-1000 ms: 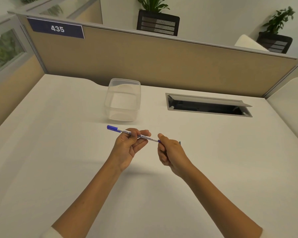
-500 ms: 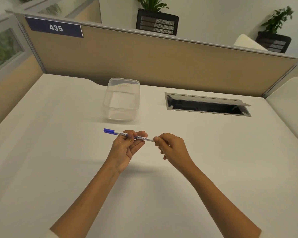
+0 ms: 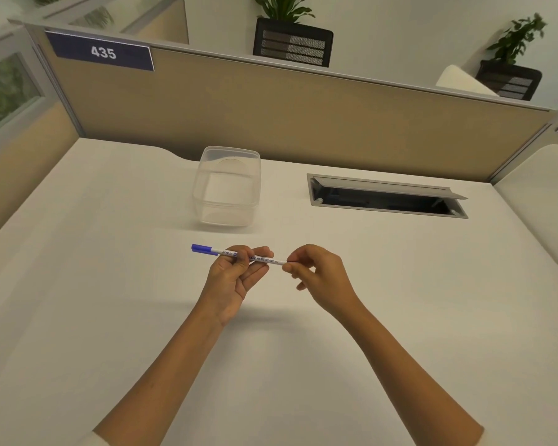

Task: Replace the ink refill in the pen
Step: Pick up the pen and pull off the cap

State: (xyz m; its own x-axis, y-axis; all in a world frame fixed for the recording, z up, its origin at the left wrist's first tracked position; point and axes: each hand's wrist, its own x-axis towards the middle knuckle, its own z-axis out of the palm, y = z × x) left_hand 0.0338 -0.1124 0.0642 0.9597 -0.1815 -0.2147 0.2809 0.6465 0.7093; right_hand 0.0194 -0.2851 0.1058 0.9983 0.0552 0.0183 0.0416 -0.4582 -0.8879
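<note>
Above the middle of the white desk (image 3: pixel 110 317), the pen (image 3: pixel 264 259) is held roughly level and clear of the surface, its blue cap (image 3: pixel 203 249) pointing to the person's left and its white barrel printed with lettering that includes "WHITE BOARD". The left hand (image 3: pixel 236 278) is closed around the barrel just behind the cap, fingers and thumb wrapped on it. The right hand (image 3: pixel 316 275) pinches the opposite end of the barrel between thumb and forefinger, with the other fingers loosely curled; whether an end plug sits under that pinch is hidden. Assessment of progress: the pen appears fully assembled, the cap is on, and no refill, old or new, is visible anywhere on the surface, so the task is judged to be at its opening step, namely loosening the rear end. Withdrawal of the spent refill, insertion of a replacement and reclosing all remain. A clear plastic container (image 3: pixel 227 188) stands well beyond the hands, apparently empty and without a lid. To its right a cable hatch (image 3: pixel 387 197) is set into the desk with its flap raised. A tan partition (image 3: pixel 303 117) bounds the far edge, carrying a blue plate marked 435 (image 3: pixel 102 52). Two potted plants (image 3: pixel 292 37) in dark mesh holders stand behind the partition, with a pale wall beyond.
</note>
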